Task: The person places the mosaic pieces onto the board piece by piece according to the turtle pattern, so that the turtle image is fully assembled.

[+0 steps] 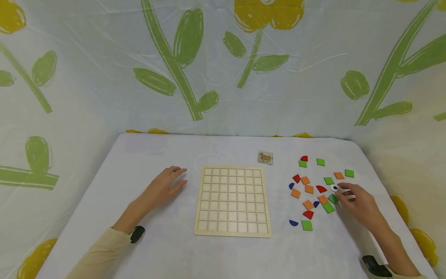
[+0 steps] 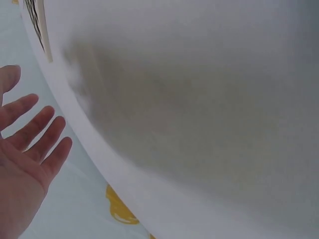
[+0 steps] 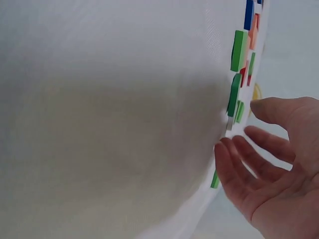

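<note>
My right hand (image 1: 359, 203) hovers at the right edge of the scattered tiles, its fingers loosely bent and the thumb apart from them. Nothing is held in the right wrist view. By its fingertips lies a white tile with a black dot (image 1: 334, 188); whether they touch it I cannot tell. White bits show between the fingers, partly hidden. A dark green tile (image 1: 332, 198) is just left of the thumb. My left hand (image 1: 162, 188), fingers extended and slightly spread, is left of a wooden grid board (image 1: 232, 201) and holds nothing. The board's square cells hold no tiles.
Green square tiles (image 1: 307, 225), orange tiles (image 1: 295, 193), red quarter-round tiles (image 1: 308, 214) and blue half-round tiles (image 1: 294, 223) lie scattered right of the board. A small printed card (image 1: 265, 157) lies behind the board. A floral cloth (image 1: 278, 100) hangs behind the white table (image 1: 156, 248).
</note>
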The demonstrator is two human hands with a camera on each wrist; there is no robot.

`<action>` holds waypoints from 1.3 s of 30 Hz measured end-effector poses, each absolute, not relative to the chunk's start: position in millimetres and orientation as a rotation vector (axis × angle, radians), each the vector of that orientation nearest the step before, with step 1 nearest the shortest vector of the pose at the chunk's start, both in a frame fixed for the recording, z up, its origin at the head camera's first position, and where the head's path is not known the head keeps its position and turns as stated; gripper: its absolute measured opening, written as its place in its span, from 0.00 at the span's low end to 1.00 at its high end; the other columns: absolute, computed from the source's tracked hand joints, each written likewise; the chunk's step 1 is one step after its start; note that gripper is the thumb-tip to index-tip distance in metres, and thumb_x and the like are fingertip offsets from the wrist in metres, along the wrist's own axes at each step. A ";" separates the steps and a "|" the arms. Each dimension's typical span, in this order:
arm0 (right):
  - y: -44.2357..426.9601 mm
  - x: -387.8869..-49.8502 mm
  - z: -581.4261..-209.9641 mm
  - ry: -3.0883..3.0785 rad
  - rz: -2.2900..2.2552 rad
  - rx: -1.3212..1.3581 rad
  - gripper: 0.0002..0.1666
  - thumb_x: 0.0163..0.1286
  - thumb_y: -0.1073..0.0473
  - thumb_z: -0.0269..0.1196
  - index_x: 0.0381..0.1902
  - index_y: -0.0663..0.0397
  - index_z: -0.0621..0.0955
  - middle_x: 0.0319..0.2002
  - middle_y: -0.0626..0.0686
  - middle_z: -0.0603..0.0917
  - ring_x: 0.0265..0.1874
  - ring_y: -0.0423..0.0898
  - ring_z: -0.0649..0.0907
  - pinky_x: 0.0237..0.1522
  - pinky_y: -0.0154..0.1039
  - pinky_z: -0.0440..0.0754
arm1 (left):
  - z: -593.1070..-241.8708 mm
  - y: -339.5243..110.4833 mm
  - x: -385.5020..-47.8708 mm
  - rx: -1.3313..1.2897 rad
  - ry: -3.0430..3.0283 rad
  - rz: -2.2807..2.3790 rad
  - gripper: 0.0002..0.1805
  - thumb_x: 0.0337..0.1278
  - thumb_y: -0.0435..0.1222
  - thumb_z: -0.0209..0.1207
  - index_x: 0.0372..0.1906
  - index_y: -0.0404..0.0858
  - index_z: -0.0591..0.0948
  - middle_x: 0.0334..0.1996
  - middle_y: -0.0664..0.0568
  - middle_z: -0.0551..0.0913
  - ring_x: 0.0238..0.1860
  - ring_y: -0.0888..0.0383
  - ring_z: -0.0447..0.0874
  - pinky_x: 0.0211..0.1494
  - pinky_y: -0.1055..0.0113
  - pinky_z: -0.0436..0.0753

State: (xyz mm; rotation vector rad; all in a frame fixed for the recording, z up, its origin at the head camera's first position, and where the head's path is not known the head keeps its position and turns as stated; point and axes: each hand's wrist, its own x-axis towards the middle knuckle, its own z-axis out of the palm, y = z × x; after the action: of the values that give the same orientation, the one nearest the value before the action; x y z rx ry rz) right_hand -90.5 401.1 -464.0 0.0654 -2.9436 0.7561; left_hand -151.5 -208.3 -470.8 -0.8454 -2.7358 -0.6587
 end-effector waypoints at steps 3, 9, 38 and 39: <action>398.5 -91.8 -462.5 -2.973 0.771 0.030 0.24 0.72 0.63 0.67 0.59 0.74 0.76 0.49 0.72 0.80 0.42 0.66 0.83 0.30 0.23 0.80 | -470.0 -202.8 -149.2 -0.883 -2.757 -0.702 0.23 0.70 0.39 0.65 0.63 0.31 0.80 0.57 0.40 0.81 0.58 0.42 0.80 0.61 0.46 0.80; 394.7 -93.3 -462.5 -2.995 0.804 0.000 0.26 0.73 0.61 0.67 0.59 0.76 0.74 0.48 0.73 0.79 0.42 0.66 0.83 0.29 0.25 0.81 | -471.7 -189.9 -144.9 -0.925 -2.818 -0.768 0.26 0.71 0.42 0.64 0.67 0.32 0.78 0.62 0.40 0.79 0.64 0.42 0.77 0.66 0.46 0.77; 388.4 -103.3 -464.1 -2.936 0.826 -0.182 0.15 0.74 0.61 0.66 0.48 0.69 0.77 0.40 0.68 0.84 0.37 0.60 0.81 0.26 0.22 0.76 | -477.6 -176.4 -141.6 -1.086 -2.972 -0.701 0.36 0.72 0.44 0.62 0.76 0.31 0.66 0.73 0.39 0.69 0.73 0.38 0.67 0.73 0.41 0.67; 388.5 -103.5 -463.1 -2.940 0.830 -0.178 0.15 0.74 0.61 0.65 0.49 0.69 0.77 0.41 0.69 0.84 0.38 0.60 0.81 0.26 0.23 0.76 | -477.9 -176.6 -141.9 -1.089 -2.969 -0.702 0.36 0.72 0.44 0.62 0.76 0.31 0.66 0.74 0.39 0.69 0.73 0.39 0.66 0.73 0.42 0.67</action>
State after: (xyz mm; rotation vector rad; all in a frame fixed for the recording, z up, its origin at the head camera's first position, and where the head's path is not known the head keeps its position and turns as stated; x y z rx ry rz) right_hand -103.5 388.5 -463.1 -0.1782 -2.9403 0.8302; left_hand -141.9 -176.6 -477.9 -1.0894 -2.9691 -0.7016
